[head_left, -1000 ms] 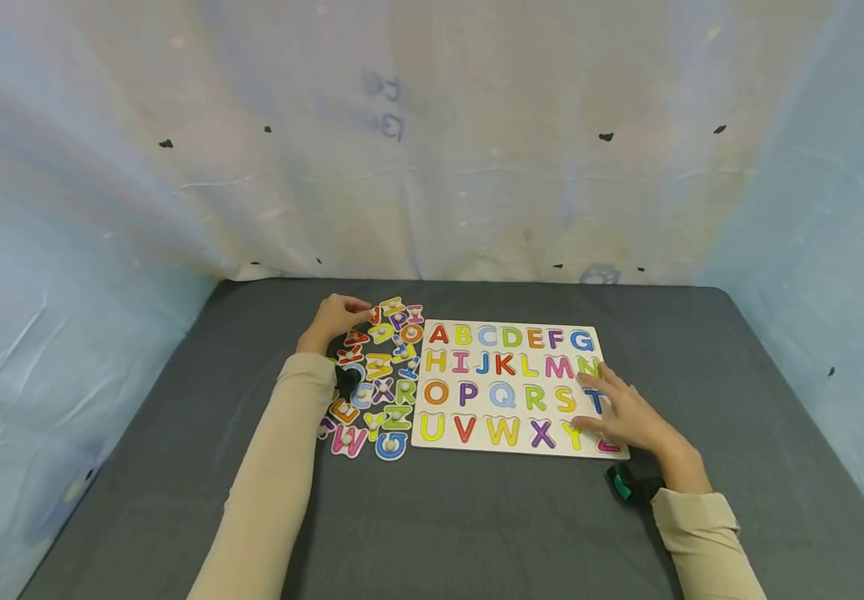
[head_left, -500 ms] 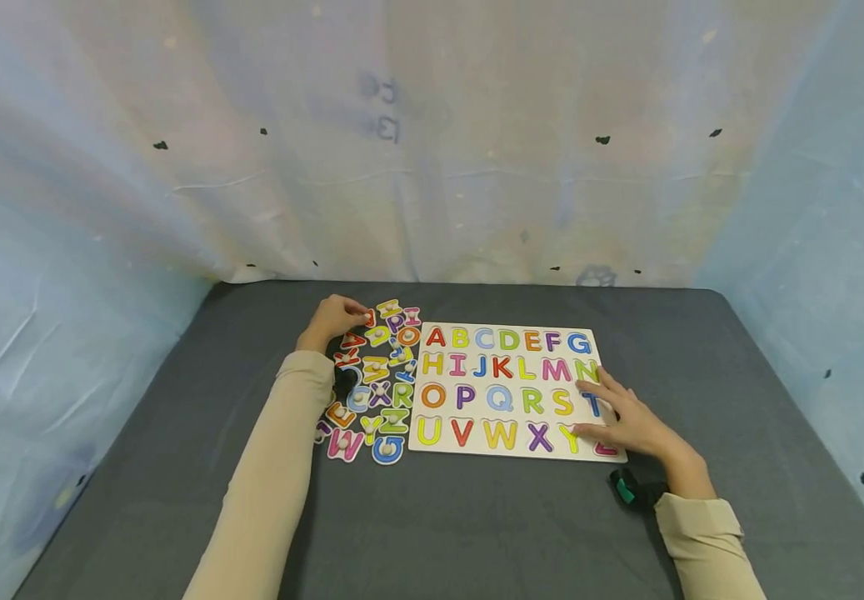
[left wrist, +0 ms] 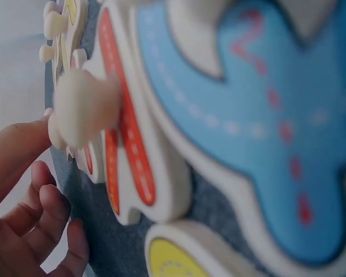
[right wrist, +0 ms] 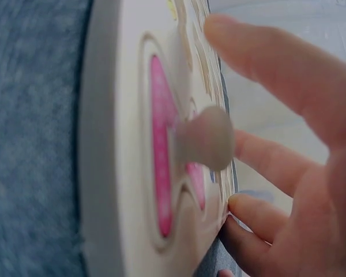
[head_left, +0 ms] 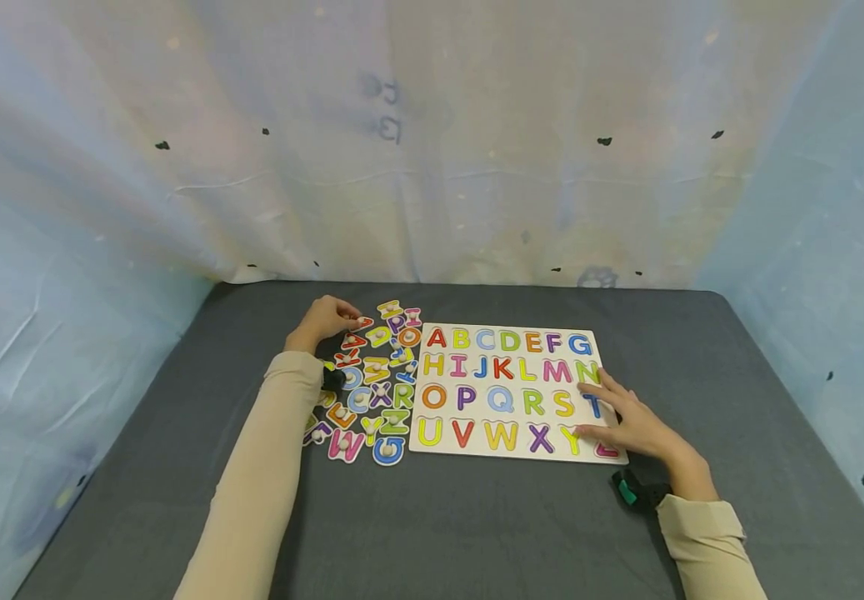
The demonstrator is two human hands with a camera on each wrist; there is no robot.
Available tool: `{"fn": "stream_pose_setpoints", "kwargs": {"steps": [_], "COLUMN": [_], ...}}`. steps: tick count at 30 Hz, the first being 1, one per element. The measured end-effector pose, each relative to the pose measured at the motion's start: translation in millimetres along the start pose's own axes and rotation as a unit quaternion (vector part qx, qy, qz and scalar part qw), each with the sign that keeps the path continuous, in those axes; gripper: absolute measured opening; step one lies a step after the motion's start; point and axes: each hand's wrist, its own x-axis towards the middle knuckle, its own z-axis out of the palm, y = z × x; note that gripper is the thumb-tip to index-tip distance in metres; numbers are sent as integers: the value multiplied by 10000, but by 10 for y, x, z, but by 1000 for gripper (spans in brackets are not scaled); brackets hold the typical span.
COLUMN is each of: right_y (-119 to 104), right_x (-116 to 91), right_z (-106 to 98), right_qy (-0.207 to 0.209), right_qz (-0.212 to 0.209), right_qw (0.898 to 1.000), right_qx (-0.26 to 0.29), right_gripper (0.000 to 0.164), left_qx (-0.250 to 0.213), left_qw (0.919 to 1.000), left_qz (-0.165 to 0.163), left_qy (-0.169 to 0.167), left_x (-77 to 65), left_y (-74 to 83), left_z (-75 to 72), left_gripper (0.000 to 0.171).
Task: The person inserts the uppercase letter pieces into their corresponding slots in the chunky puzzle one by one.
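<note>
My left hand [head_left: 324,318] pinches a small red letter piece [head_left: 363,322] at the far left corner of a heap of loose wooden letters. In the left wrist view, its fingertips meet a round pale knob, and a red letter with a knob [left wrist: 141,167] and a blue letter [left wrist: 219,127] stand close by. My right hand [head_left: 630,417] rests with spread fingers on the right end of a white alphabet board [head_left: 442,421]. Beside that hand, the right wrist view shows a pink letter Z [right wrist: 161,150] in the board with a knob on it.
The loose letters, among them a blue G [head_left: 388,451] and a pink W [head_left: 345,446], lie left of the board, close to its edge. Everything sits on a dark grey table [head_left: 461,525], with a pale curtain [head_left: 439,167] hanging behind and at both sides.
My left hand has drawn the red letter piece slightly left and towards me, away from the yellow letter beside it. My right hand stays on the board.
</note>
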Motion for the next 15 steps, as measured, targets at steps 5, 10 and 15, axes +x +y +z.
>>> {"fn": "stream_pose_setpoints", "kwargs": {"steps": [5, 10, 15], "right_y": [1, 13, 7], "right_x": [-6, -6, 2], "right_z": [1, 1, 10], "right_qy": [11, 20, -8], "right_qz": [-31, -48, 12], "right_qw": [10000, 10000, 10000], "right_qx": [46, 63, -28], "right_gripper": [75, 77, 80], "left_qx": [-52, -63, -121], "left_qw": [10000, 9998, 9992], "left_qz": [11, -22, -104], "left_qy": [39, 198, 378], "left_x": [-12, -30, -64], "left_y": [-2, 8, 45], "left_z": [-18, -46, -46], "left_gripper": [31, 32, 34]}}
